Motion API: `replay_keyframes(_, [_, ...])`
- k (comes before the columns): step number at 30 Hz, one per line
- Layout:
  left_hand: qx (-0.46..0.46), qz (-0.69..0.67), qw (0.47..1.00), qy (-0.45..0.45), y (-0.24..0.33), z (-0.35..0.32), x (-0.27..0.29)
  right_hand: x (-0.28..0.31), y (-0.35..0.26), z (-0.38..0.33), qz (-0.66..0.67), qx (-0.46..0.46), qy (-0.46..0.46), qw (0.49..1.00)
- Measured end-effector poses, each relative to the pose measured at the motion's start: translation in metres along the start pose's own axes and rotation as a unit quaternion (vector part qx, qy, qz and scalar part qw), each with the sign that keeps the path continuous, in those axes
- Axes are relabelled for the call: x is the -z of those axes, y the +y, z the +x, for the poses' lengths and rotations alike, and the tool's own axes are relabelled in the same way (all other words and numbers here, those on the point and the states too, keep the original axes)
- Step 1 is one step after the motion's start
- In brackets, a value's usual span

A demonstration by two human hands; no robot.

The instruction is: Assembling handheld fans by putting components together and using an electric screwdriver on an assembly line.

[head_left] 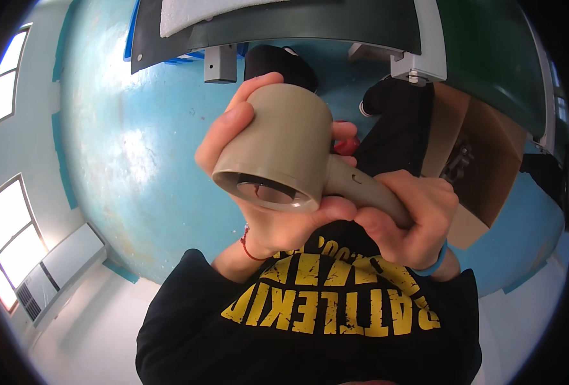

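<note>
A beige hair dryer housing (284,135), with a wide round barrel and a slim handle, is held up in front of my chest. My left hand (271,228) cups the barrel from below and the left, its fingers wrapped around it. The barrel's open end tilts toward me, and a dark, shiny inside shows through it. My right hand (426,208) is closed around the lower end of the handle (368,192), which slants down to the right. A small curved slot marks the handle. Something red (347,146) shows behind the barrel, too covered to name.
Beyond the housing runs a dark work table edge (310,35) with metal legs and a white foam sheet (201,13) on top. An open cardboard box (448,122) holding metal parts (458,160) stands at the right. Black-clad legs (393,122) are on the blue floor.
</note>
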State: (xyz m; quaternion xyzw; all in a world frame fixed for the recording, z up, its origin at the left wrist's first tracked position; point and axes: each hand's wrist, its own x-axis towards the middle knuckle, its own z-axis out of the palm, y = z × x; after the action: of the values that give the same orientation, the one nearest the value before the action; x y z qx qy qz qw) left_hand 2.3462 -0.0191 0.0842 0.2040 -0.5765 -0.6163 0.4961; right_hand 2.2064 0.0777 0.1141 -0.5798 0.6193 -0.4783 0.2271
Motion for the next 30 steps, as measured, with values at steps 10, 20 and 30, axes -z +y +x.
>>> replay_keyframes(10, [0.058, -0.035, 0.996, 0.051, 0.003, 0.015, 0.001, 0.003, -0.002, 0.012, 0.024, 0.028, -0.03, 0.999])
replay_keyframes(20, [0.142, -0.126, 0.982, 0.0, 0.002, 0.021, 0.004, 0.004, -0.003, 0.0, 0.147, -0.119, -0.068, 0.98])
replay_keyframes(30, [0.232, -0.193, 0.953, -0.018, 0.012, 0.018, 0.0, -0.001, -0.002, -0.005, 0.171, -0.155, -0.036, 0.972])
